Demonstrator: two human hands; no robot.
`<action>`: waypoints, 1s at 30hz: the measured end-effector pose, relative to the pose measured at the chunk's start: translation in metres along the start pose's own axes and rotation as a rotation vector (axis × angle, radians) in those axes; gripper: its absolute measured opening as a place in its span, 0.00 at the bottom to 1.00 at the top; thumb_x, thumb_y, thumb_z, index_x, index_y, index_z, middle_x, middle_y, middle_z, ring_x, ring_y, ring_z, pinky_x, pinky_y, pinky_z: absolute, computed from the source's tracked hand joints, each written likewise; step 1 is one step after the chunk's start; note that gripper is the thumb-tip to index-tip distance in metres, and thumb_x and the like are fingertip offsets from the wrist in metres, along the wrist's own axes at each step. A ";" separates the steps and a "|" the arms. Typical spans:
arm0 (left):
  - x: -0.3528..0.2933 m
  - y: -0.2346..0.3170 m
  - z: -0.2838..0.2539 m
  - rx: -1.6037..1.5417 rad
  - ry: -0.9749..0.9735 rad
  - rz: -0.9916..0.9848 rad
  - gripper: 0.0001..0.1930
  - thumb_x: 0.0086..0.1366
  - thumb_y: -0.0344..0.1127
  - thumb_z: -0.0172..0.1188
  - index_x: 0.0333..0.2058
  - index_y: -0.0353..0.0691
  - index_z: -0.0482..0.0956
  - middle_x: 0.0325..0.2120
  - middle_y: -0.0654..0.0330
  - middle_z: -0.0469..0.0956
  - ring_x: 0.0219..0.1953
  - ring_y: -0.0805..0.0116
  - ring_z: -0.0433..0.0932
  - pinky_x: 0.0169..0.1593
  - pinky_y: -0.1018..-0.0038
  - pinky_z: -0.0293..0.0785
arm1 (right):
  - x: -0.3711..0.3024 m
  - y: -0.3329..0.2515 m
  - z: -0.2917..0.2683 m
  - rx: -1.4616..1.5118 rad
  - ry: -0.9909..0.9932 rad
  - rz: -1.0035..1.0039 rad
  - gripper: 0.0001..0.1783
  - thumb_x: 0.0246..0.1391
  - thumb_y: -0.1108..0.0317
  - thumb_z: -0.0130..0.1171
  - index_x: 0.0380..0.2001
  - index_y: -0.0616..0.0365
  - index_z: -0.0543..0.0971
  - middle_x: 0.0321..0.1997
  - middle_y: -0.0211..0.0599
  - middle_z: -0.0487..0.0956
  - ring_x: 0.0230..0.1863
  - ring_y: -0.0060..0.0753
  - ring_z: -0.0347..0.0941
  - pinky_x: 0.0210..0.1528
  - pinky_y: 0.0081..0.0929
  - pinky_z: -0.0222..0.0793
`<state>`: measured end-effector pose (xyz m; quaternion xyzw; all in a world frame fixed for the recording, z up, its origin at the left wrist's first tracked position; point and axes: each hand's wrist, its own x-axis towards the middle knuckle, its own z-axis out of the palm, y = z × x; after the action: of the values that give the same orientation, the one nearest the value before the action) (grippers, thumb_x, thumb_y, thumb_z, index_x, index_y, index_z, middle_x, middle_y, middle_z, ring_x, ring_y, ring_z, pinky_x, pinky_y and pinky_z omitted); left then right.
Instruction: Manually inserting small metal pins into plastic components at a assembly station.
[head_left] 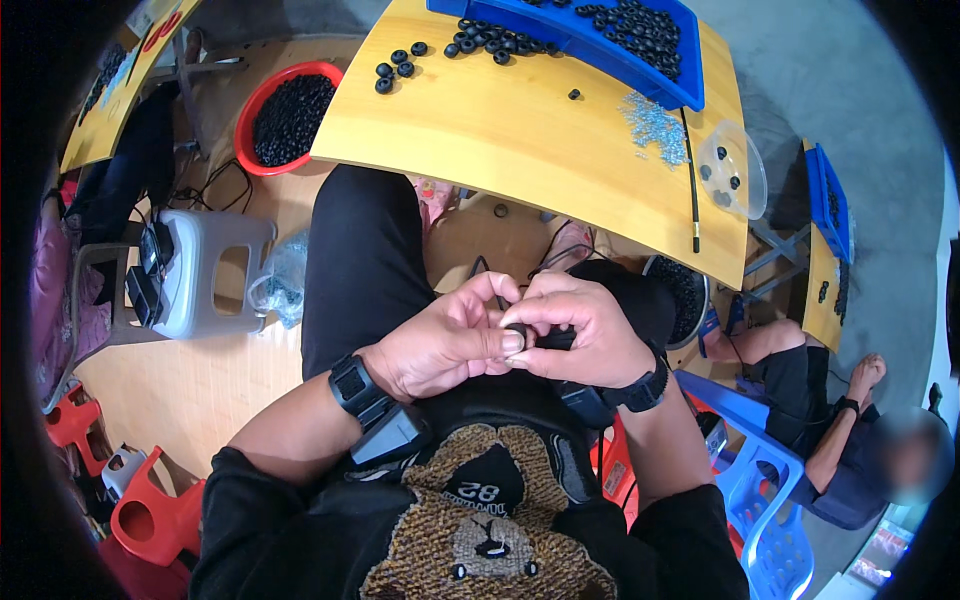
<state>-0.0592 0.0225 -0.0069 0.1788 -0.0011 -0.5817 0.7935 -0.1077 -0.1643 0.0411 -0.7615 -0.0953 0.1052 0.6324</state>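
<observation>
Above my lap, my left hand (445, 340) and my right hand (595, 330) meet with their fingertips closed around a small black round part (516, 330). The left thumb presses against the part's side, while the right thumb and forefinger pinch it from the other side. Fingers cover much of it, so its full shape is hidden. More black round parts (404, 69) with holes lie on the yellow table (450, 130) in front of me.
On the table are a blue tray (692, 85) of black parts, a pile of small clear pieces (655, 128), a thin black rod (692, 190) and a clear plastic dish (752, 175). A red basin (246, 140) stands left. A person (790, 400) sits at right by a blue chair (770, 490).
</observation>
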 end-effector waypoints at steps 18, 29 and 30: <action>-0.003 0.009 -0.005 0.066 -0.016 -0.066 0.23 0.60 0.21 0.59 0.51 0.42 0.62 0.36 0.60 0.76 0.39 0.74 0.78 0.43 0.78 0.76 | 0.016 -0.005 -0.008 -0.318 -0.241 -0.207 0.20 0.41 0.64 0.65 0.39 0.60 0.79 0.28 0.36 0.72 0.30 0.38 0.69 0.35 0.32 0.63; -0.006 0.008 -0.008 -0.095 -0.007 -0.036 0.18 0.63 0.26 0.58 0.50 0.41 0.66 0.36 0.59 0.76 0.35 0.75 0.76 0.39 0.81 0.75 | 0.010 -0.002 0.004 -0.304 -0.066 -0.277 0.16 0.46 0.63 0.65 0.38 0.58 0.79 0.28 0.33 0.71 0.29 0.34 0.66 0.33 0.27 0.63; -0.006 0.008 -0.007 -0.089 -0.007 -0.041 0.18 0.63 0.26 0.57 0.50 0.41 0.66 0.36 0.59 0.76 0.35 0.75 0.76 0.39 0.81 0.75 | 0.010 -0.004 0.004 -0.307 -0.065 -0.277 0.16 0.46 0.63 0.65 0.38 0.58 0.79 0.28 0.33 0.71 0.29 0.34 0.66 0.33 0.27 0.63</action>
<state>-0.0521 0.0325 -0.0103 0.1410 0.0256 -0.5980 0.7886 -0.0989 -0.1570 0.0436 -0.8248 -0.2343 0.0261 0.5139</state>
